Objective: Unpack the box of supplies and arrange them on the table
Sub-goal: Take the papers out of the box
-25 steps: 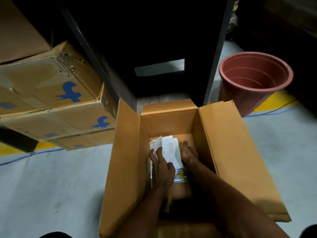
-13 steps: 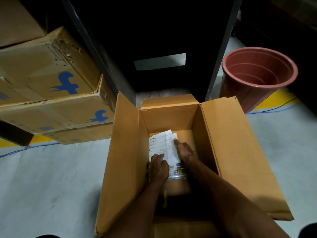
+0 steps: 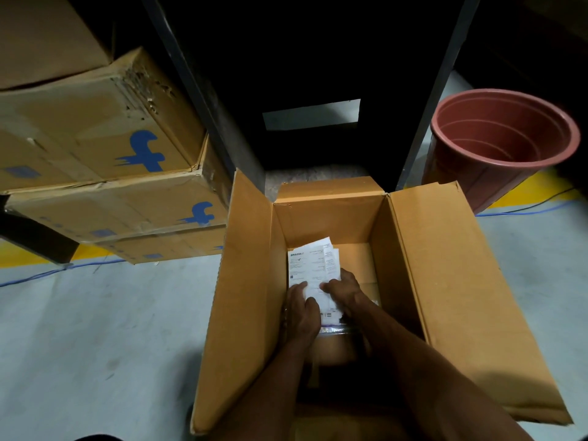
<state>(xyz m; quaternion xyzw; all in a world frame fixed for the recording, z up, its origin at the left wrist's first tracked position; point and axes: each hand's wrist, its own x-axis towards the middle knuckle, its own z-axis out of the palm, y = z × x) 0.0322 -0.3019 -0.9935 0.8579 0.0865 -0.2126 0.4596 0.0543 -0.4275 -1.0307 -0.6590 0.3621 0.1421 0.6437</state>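
In the lower middle of the frame, the open cardboard box (image 3: 461, 281) stands on the floor. Deep inside it, your left hand (image 3: 302, 308) and right hand (image 3: 345, 291) both pinch the white printed papers (image 3: 310, 265) with curled fingers.

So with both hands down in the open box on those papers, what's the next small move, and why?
Probably lift the papers out. Both the left hand and right hand already pinch their near end, and the sheets cover a plastic-wrapped packet at the bottom of the box, so clearing them should expose it.
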